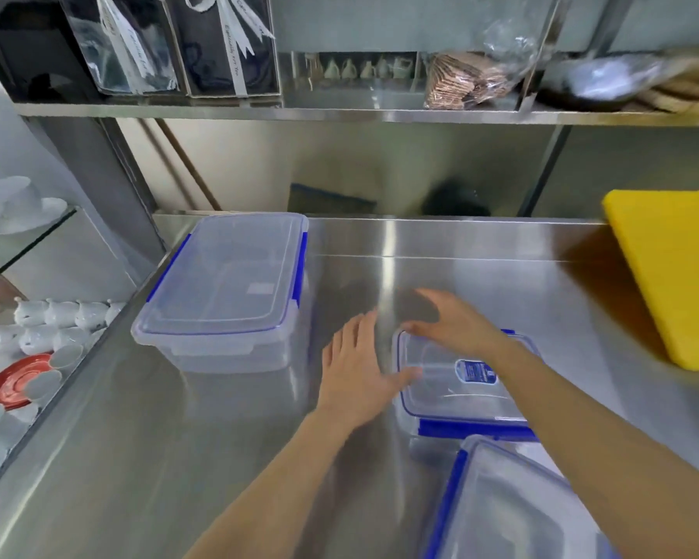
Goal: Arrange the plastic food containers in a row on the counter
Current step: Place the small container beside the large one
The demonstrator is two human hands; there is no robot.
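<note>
Three clear plastic containers with blue clips stand on the steel counter [146, 457]. A large container [227, 292] sits at the back left. A smaller container [457, 389] with a blue label is in the middle. A third container [513, 506] lies nearest me at the bottom right, partly cut off. My left hand [360, 373] is spread flat, its thumb touching the smaller container's left edge. My right hand [457, 320] hovers with fingers apart over that container's far rim. Neither hand grips it.
A yellow cutting board [670, 272] lies at the right. A steel shelf [380, 113] above holds boxes and bags. White cups and a red saucer [21, 381] sit on glass shelves left of the counter edge.
</note>
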